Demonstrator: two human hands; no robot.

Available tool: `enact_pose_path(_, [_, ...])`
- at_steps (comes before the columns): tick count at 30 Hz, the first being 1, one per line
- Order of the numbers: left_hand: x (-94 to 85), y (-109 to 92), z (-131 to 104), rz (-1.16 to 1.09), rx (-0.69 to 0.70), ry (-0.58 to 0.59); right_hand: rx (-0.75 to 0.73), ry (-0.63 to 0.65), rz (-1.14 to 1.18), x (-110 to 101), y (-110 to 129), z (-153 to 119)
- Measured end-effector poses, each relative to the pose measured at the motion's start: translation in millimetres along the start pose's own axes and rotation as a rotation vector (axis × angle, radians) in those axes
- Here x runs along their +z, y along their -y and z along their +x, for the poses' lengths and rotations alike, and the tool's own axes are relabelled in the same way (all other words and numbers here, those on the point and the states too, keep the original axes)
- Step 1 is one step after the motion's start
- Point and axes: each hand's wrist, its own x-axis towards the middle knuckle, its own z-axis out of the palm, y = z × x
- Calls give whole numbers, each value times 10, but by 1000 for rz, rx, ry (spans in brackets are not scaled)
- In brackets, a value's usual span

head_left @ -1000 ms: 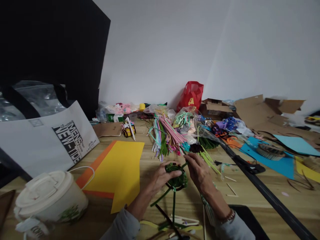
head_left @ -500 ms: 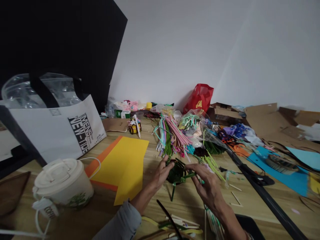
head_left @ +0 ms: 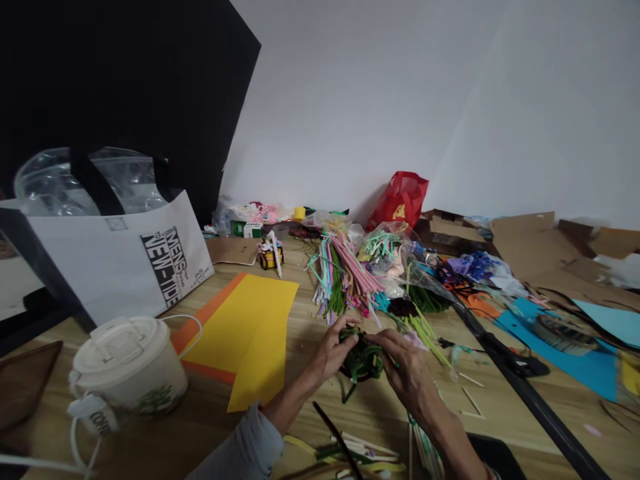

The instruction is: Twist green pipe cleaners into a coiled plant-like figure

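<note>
1. Beyond the fingers lie pink, green and pale-blue fuzzy stems point(head_left: 345, 273); yellow paper point(head_left: 255, 320) lies left.
2. Left hand point(head_left: 333, 350) and right hand point(head_left: 400, 360), bent inward, grip a dark-green fuzzy-stem piece point(head_left: 361, 360) between their fingers.

Right now the fingers point(head_left: 393, 343) are seen from above and behind, at arm's reach, forward and down from the head; table point(head_left: 310, 340) is caught around them, wall point(head_left: 350, 100) beyond.
</note>
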Motion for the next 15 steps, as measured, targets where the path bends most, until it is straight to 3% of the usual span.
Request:
enact_pose_path(6, [76,55,44,-32,48,60,25,10,11,-15,22,25])
enact_pose_path(11, [28,5,37,-41,7,6,19,-80,40,-105,78,44])
enact_pose_path(15, [-4,-50,23,0,-4,-9,-16,-56,45,-146,105,63])
